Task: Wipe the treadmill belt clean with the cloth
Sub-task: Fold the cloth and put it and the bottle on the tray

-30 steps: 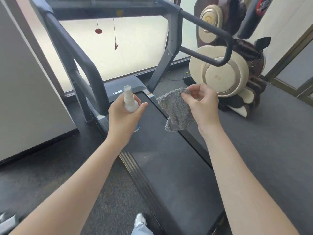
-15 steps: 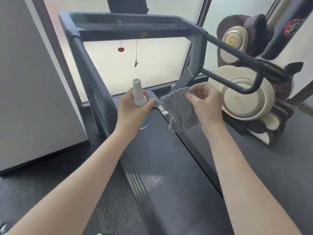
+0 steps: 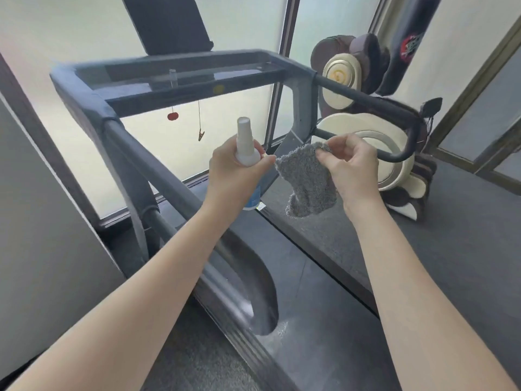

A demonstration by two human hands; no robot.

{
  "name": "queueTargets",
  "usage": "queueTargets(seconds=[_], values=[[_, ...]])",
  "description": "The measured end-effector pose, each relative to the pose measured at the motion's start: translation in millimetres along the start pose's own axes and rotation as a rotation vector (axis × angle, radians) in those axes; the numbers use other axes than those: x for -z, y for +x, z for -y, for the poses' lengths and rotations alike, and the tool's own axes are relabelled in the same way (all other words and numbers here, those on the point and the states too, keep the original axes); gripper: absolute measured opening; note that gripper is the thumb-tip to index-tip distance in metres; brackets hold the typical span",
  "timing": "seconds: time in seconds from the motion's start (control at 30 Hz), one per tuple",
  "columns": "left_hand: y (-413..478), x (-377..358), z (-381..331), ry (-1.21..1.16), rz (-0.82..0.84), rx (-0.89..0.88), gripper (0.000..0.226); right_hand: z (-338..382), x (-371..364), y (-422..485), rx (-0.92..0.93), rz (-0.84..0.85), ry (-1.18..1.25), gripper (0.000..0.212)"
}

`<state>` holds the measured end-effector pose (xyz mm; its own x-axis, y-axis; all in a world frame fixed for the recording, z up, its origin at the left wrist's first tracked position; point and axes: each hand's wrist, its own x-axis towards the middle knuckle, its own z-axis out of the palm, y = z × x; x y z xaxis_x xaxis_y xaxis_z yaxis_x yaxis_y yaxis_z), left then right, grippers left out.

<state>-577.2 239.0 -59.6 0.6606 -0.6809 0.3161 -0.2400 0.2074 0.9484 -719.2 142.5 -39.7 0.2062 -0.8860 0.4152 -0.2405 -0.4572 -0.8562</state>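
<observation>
Over the front of the treadmill, both hands are raised in the air. At far left runs the padded handrail [image 3: 132,148]. Beside it, the left hand [image 3: 231,173] is wrapped round a small white spray bottle [image 3: 245,146], held upright with its nozzle on top. Just right of that hangs the grey cloth [image 3: 307,182], pinched at its upper corner by the curled fingers of the right hand [image 3: 349,165]. Below them the dark treadmill belt [image 3: 332,328] lies well apart from the cloth, with a pale speckled patch [image 3: 282,331] near its left edge. At far right stands a massage chair [image 3: 394,176]. By my judgement, wiping has not begun, since the cloth is off the belt and the whole length remains to be wiped.
</observation>
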Motion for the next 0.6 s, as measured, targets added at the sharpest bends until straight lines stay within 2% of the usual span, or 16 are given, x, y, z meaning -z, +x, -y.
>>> queueTargets(seconds=[0.23, 0.6], values=[[47, 27, 12, -0.02, 0.134, 0.006, 0.023, 12, -30, 18, -0.013, -0.074, -0.04, 0.018], [123, 40, 34, 0.024, 0.126, -0.011, 0.022, 6, -80, 80, 0.023, -0.083, -0.039, 0.013]])
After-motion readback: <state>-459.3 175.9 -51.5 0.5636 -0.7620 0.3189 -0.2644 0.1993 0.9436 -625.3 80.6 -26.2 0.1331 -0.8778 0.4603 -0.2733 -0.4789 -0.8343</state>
